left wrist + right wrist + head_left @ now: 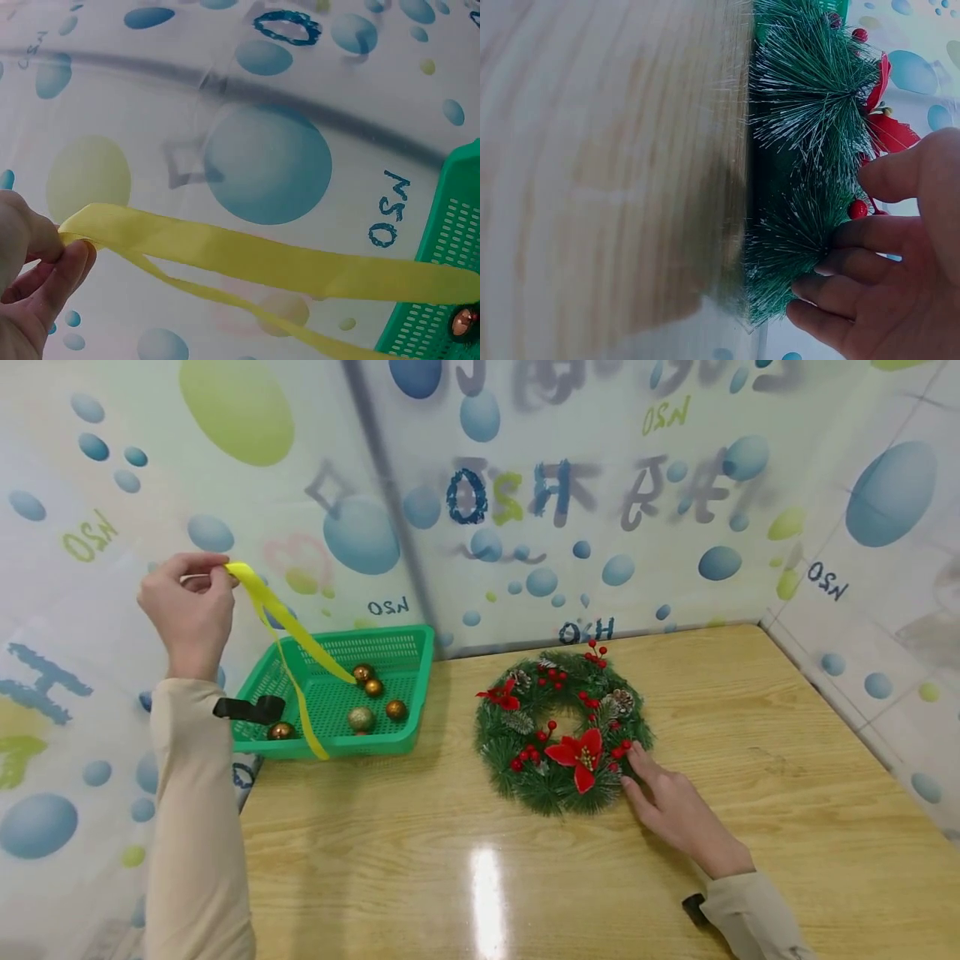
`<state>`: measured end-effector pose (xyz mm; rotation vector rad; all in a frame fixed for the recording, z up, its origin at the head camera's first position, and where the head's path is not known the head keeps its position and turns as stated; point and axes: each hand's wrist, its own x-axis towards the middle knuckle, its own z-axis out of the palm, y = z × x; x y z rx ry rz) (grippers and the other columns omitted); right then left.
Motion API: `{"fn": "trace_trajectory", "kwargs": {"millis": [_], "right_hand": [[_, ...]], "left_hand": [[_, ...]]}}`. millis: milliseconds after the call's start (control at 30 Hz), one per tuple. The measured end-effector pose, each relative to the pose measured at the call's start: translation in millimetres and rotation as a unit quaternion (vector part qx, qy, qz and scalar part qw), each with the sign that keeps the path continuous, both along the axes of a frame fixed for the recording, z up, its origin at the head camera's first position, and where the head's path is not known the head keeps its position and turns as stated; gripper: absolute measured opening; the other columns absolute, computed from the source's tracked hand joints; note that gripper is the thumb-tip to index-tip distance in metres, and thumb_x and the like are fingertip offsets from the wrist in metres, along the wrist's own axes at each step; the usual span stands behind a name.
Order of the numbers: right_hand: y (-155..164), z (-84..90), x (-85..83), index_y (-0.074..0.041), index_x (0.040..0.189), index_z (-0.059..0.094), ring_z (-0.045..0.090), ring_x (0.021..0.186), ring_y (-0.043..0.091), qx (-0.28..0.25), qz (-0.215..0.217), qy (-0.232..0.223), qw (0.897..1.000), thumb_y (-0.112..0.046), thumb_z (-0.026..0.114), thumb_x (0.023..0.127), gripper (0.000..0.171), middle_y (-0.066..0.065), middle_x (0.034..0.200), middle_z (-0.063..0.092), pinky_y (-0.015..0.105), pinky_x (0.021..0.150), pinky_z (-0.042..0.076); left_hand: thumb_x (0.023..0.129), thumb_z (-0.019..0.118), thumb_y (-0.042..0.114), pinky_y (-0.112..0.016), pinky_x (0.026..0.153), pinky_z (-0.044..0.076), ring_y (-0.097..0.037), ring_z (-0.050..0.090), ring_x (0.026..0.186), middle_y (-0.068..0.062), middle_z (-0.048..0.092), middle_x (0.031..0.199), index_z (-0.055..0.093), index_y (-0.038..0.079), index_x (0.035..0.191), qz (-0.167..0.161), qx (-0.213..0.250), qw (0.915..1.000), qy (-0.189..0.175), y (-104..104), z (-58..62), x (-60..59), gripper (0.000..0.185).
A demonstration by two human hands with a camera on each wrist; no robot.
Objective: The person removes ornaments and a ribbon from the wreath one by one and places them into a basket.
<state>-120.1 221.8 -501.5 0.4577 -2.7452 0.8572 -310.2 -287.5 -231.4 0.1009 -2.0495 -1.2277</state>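
Observation:
Raised above the green basket (pixel 420 710), my left hand (pixel 191 602) pinches a yellow ribbon (pixel 288 620) between thumb and fingertips. Two strands hang from the pinch; one reaches into the basket and the other drapes over its front rim. In the left wrist view the ribbon (pixel 225 244) is folded over at the fingers. A green wreath (pixel 517 777) with red flowers, berries and pinecones lies flat on the table. At its right edge my right hand (pixel 678 810) touches the needles with fairly straight fingers, thumb near a red berry (pixel 857 209).
Several bronze and gold balls (pixel 362 719) lie in the basket, at the table's back left. The wooden table (pixel 375 860) meets a wall covering (pixel 525 443) printed with blue and green dots along its back and right.

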Motion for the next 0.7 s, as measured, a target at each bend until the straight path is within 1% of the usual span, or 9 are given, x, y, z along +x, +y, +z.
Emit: {"fn": "trace_trajectory", "kwargs": {"millis": [100, 167, 267, 333, 433, 467, 533, 600, 700], "right_hand": [[0, -1.2, 0.2, 0.02, 0.14, 0.044, 0.052, 0.127, 0.053, -0.001, 0.002, 0.003, 1.0, -0.011, 0.056, 0.103, 0.051, 0.04, 0.146, 0.04, 0.061, 0.101, 0.05], [0, -1.6, 0.6, 0.02, 0.141, 0.044, 0.052, 0.127, 0.053, -0.003, 0.001, 0.004, 1.0, -0.011, 0.056, 0.103, 0.051, 0.04, 0.147, 0.04, 0.061, 0.101, 0.05], [0, -2.7, 1.1, 0.02, 0.141, 0.044, 0.052, 0.128, 0.053, -0.003, 0.0, 0.003, 1.0, -0.011, 0.056, 0.103, 0.05, 0.04, 0.147, 0.04, 0.061, 0.101, 0.05], [-1, -3.5, 1.3, 0.02, 0.141, 0.044, 0.052, 0.128, 0.053, -0.001, 0.0, 0.002, 1.0, -0.011, 0.056, 0.103, 0.051, 0.04, 0.147, 0.04, 0.061, 0.101, 0.05], [-1, -3.7, 1.6, 0.02, 0.141, 0.043, 0.051, 0.128, 0.053, -0.001, 0.003, -0.003, 1.0, -0.011, 0.056, 0.103, 0.051, 0.04, 0.147, 0.04, 0.061, 0.102, 0.049], [-1, -3.6, 1.5, 0.02, 0.142, 0.043, 0.051, 0.128, 0.053, -0.002, 0.004, -0.004, 1.0, -0.011, 0.056, 0.103, 0.051, 0.04, 0.147, 0.039, 0.061, 0.102, 0.049], [-1, -2.8, 1.2, 0.02, 0.142, 0.042, 0.05, 0.129, 0.053, -0.004, 0.005, -0.008, 1.0, -0.012, 0.056, 0.103, 0.052, 0.04, 0.148, 0.038, 0.061, 0.103, 0.048], [-1, -2.0, 0.7, 0.02, 0.142, 0.041, 0.05, 0.129, 0.053, -0.004, 0.006, -0.009, 1.0, -0.012, 0.055, 0.104, 0.052, 0.04, 0.148, 0.038, 0.061, 0.103, 0.048], [0, -0.6, 0.1, 0.019, 0.143, 0.04, 0.048, 0.13, 0.053, -0.005, 0.004, -0.013, 1.0, -0.013, 0.054, 0.104, 0.052, 0.04, 0.149, 0.037, 0.061, 0.104, 0.047]], "left_hand": [[0.096, 0.061, 0.021, -0.008, 0.074, 0.054, 0.007, 0.065, 0.071, 0.018, 0.064, 0.086, 0.08, 0.01, 0.104, 0.005, -0.015, 0.9998, -0.012, -1, -12.9, -3.5, 0.023], [0.096, 0.06, 0.023, -0.008, 0.074, 0.053, 0.01, 0.063, 0.071, 0.019, 0.064, 0.086, 0.079, 0.008, 0.106, 0.01, -0.033, 0.999, -0.03, -1, -26.7, -6.2, 0.026], [0.097, 0.057, 0.024, -0.008, 0.071, 0.051, 0.013, 0.059, 0.071, 0.016, 0.065, 0.089, 0.078, 0.007, 0.108, 0.01, -0.067, 0.9955, -0.066, -3, -52.2, -9.6, 0.03], [0.098, 0.055, 0.024, -0.007, 0.068, 0.049, 0.015, 0.057, 0.071, 0.009, 0.069, 0.094, 0.078, 0.006, 0.109, 0.003, -0.086, 0.9922, -0.09, -4, -70.4, -10.8, 0.031], [0.098, 0.053, 0.021, -0.007, 0.064, 0.048, 0.015, 0.055, 0.069, -0.007, 0.074, 0.104, 0.077, 0.004, 0.11, -0.015, -0.115, 0.9855, -0.124, -5, -96.1, -11.2, 0.032], [0.099, 0.053, 0.02, -0.009, 0.064, 0.048, 0.013, 0.056, 0.07, -0.013, 0.075, 0.108, 0.077, 0.004, 0.111, -0.023, -0.124, 0.9824, -0.138, -5, -104.1, -10.7, 0.032], [0.1, 0.052, 0.018, -0.015, 0.068, 0.053, 0.002, 0.065, 0.078, -0.019, 0.073, 0.116, 0.075, 0.002, 0.115, -0.046, -0.142, 0.9745, -0.168, -6, -118.7, -8.1, 0.032], [0.102, 0.051, 0.019, -0.027, 0.075, 0.058, -0.015, 0.071, 0.092, -0.023, 0.07, 0.122, 0.072, 0.001, 0.121, -0.071, -0.163, 0.9633, -0.201, -9, -132.0, -3.5, 0.034], [0.104, 0.052, 0.019, -0.047, 0.087, 0.059, -0.038, 0.067, 0.11, -0.026, 0.066, 0.126, 0.068, -0.001, 0.126, -0.098, -0.181, 0.9518, -0.227, -11, -148.5, 7.2, 0.034]]}}
